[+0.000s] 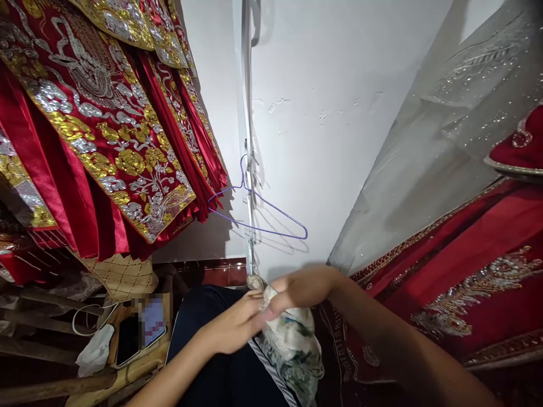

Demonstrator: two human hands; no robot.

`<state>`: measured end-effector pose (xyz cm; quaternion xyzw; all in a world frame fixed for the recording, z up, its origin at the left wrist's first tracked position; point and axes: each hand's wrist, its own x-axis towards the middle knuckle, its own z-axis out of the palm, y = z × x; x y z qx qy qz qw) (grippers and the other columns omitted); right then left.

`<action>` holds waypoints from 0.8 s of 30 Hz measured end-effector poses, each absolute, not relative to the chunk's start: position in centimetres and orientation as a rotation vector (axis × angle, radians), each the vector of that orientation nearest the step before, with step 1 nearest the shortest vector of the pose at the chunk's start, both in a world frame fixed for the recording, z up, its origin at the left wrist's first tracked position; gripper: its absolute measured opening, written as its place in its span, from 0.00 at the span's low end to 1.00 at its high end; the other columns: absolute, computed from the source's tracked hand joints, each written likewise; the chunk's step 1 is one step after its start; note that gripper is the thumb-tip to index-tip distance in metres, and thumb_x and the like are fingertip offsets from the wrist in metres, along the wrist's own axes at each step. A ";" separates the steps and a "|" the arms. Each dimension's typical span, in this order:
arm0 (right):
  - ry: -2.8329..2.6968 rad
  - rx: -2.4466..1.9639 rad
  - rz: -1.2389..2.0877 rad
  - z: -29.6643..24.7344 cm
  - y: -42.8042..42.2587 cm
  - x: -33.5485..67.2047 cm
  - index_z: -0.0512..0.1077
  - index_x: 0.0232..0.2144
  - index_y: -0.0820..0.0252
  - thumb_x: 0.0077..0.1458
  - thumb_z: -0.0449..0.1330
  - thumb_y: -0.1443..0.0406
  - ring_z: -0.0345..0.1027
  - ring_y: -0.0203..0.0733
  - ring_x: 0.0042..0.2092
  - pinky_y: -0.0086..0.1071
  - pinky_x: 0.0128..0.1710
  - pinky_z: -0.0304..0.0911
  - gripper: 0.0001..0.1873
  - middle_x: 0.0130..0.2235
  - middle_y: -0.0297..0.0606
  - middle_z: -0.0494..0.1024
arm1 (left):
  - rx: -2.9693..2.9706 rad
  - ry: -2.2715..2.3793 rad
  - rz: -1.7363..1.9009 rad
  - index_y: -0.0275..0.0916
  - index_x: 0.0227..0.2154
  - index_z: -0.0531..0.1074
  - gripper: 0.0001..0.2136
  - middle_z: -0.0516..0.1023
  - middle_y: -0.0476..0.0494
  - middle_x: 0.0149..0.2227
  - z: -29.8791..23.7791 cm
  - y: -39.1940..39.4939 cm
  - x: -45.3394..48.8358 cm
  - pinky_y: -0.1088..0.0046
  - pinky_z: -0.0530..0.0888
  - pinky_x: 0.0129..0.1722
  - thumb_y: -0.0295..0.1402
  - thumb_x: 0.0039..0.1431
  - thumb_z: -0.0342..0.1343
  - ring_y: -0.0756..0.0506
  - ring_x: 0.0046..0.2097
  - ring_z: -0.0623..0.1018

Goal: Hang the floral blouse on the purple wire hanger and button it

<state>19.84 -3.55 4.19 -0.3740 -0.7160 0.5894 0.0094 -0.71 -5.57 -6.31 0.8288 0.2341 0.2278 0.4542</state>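
Observation:
A white cloth with dark green and blue patterning (pixel 291 345) hangs in folds beside my dark trousers. My left hand (pixel 240 322) grips its upper edge, thumb pointing right. Close against it, my right hand (pixel 299 288) is bent over the same bunched part, its fingers partly hidden and a little blurred. Just above the hands, a thin purple hanger (pixel 271 231) hangs bare from a hook on the white upright pole (pixel 247 85).
Red garments with gold and silver embroidery (pixel 127 164) hang at the left. On the right are a sheer glittering grey fabric (pixel 394 169) and a red beaded garment (pixel 492 282). Phones (pixel 153 322), a cable and white crumpled paper (pixel 95 350) lie on a bamboo seat at lower left.

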 end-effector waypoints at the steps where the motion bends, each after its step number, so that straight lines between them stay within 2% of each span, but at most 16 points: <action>1: -2.336 -1.201 1.852 4.8 -3.7 20.0 0.70 0.19 0.60 0.51 0.65 0.56 0.60 0.35 0.26 0.30 0.29 0.58 0.17 0.21 0.29 0.66 | 2.071 0.612 0.535 0.42 0.60 0.66 0.22 0.73 0.38 0.56 -6.5 -6.0 -0.4 0.56 0.63 0.63 0.45 0.68 0.49 0.38 0.57 0.71; 3: -2.490 -1.220 1.883 5.5 -3.8 20.1 0.62 0.14 0.59 0.55 0.61 0.56 0.52 0.32 0.23 0.30 0.25 0.52 0.22 0.18 0.26 0.57 | 2.081 0.687 0.564 0.42 0.64 0.59 0.28 0.69 0.37 0.60 -6.6 -6.5 -0.2 0.57 0.62 0.63 0.38 0.62 0.57 0.38 0.59 0.69; 5: -2.578 -1.200 1.870 5.5 -3.9 19.9 0.54 0.12 0.57 0.55 0.60 0.55 0.45 0.31 0.21 0.30 0.22 0.47 0.27 0.16 0.25 0.50 | 2.071 0.711 0.644 0.42 0.66 0.54 0.36 0.65 0.37 0.63 -6.1 -6.5 -0.1 0.59 0.62 0.64 0.31 0.56 0.61 0.38 0.62 0.67; 6: -2.595 -1.194 1.894 5.3 -4.0 19.8 0.53 0.12 0.57 0.55 0.60 0.54 0.45 0.30 0.20 0.30 0.22 0.46 0.28 0.15 0.25 0.49 | 2.068 0.689 0.655 0.42 0.65 0.57 0.35 0.66 0.38 0.62 -5.9 -6.5 -0.1 0.60 0.63 0.63 0.28 0.54 0.61 0.38 0.61 0.67; 8: -2.549 -1.188 1.938 5.2 -4.1 19.7 0.57 0.12 0.58 0.54 0.60 0.55 0.48 0.31 0.20 0.30 0.21 0.46 0.26 0.16 0.26 0.52 | 2.055 0.581 0.586 0.40 0.56 0.68 0.26 0.74 0.41 0.54 -5.4 -6.5 0.0 0.64 0.68 0.59 0.26 0.53 0.61 0.40 0.55 0.73; 10: -2.430 -1.182 1.926 5.3 -4.4 20.1 0.62 0.13 0.59 0.52 0.60 0.58 0.51 0.32 0.22 0.29 0.22 0.48 0.21 0.17 0.27 0.57 | 1.993 0.492 0.516 0.39 0.49 0.73 0.17 0.78 0.42 0.46 -5.3 -6.7 0.3 0.66 0.71 0.54 0.29 0.56 0.61 0.42 0.49 0.76; 11: -2.371 -1.198 1.895 5.6 -4.6 20.3 0.64 0.14 0.60 0.51 0.59 0.60 0.52 0.32 0.22 0.29 0.22 0.48 0.18 0.18 0.28 0.59 | 1.954 0.479 0.521 0.39 0.51 0.72 0.19 0.78 0.42 0.47 -5.3 -6.7 0.4 0.66 0.72 0.54 0.31 0.56 0.62 0.42 0.48 0.76; 14: -2.332 -1.229 1.874 6.5 -5.2 21.0 0.66 0.17 0.60 0.50 0.58 0.63 0.54 0.32 0.24 0.29 0.23 0.51 0.12 0.20 0.29 0.62 | 1.900 0.528 0.666 0.44 0.64 0.59 0.35 0.72 0.37 0.55 -5.0 -6.8 0.5 0.61 0.69 0.59 0.33 0.54 0.66 0.41 0.55 0.73; 15: -2.370 -1.245 1.884 6.8 -5.4 21.0 0.66 0.17 0.60 0.50 0.57 0.63 0.54 0.33 0.24 0.29 0.24 0.51 0.13 0.19 0.29 0.61 | 1.918 0.529 0.708 0.45 0.64 0.61 0.35 0.70 0.36 0.57 -4.7 -6.7 0.5 0.60 0.67 0.60 0.33 0.53 0.67 0.40 0.57 0.72; 16: -2.422 -1.259 1.891 7.1 -5.6 21.0 0.65 0.16 0.60 0.50 0.57 0.62 0.54 0.33 0.24 0.29 0.24 0.51 0.13 0.19 0.29 0.61 | 1.953 0.504 0.734 0.45 0.59 0.67 0.31 0.70 0.36 0.58 -4.3 -6.6 0.6 0.59 0.67 0.61 0.34 0.52 0.68 0.39 0.58 0.71; 18: -2.476 -1.285 1.888 7.3 -6.0 20.7 0.65 0.16 0.60 0.49 0.57 0.62 0.54 0.33 0.24 0.28 0.24 0.52 0.13 0.19 0.29 0.61 | 2.019 0.402 0.733 0.42 0.44 0.77 0.16 0.72 0.36 0.56 -3.7 -6.6 0.8 0.58 0.67 0.61 0.34 0.52 0.68 0.37 0.58 0.71; 20: -2.438 -1.292 1.881 7.4 -6.3 20.7 0.67 0.18 0.60 0.49 0.56 0.63 0.56 0.33 0.24 0.28 0.24 0.53 0.11 0.20 0.30 0.63 | 2.011 0.332 0.700 0.39 0.36 0.78 0.09 0.76 0.37 0.49 -3.5 -6.9 0.9 0.62 0.71 0.55 0.36 0.54 0.66 0.38 0.52 0.76; 22: -2.354 -1.273 1.818 7.5 -6.6 21.3 0.69 0.20 0.60 0.48 0.56 0.64 0.57 0.34 0.25 0.28 0.24 0.54 0.08 0.22 0.31 0.65 | 1.990 0.410 0.700 0.37 0.37 0.78 0.11 0.79 0.39 0.42 -3.9 -7.1 0.9 0.66 0.74 0.49 0.39 0.57 0.64 0.40 0.45 0.78; 24: -2.262 -1.269 1.622 7.8 -6.8 22.4 0.71 0.22 0.60 0.49 0.56 0.63 0.60 0.36 0.26 0.29 0.25 0.56 0.08 0.23 0.33 0.68 | 2.059 0.606 0.748 0.37 0.42 0.77 0.15 0.80 0.40 0.40 -4.7 -6.9 0.4 0.67 0.75 0.45 0.42 0.57 0.63 0.40 0.42 0.78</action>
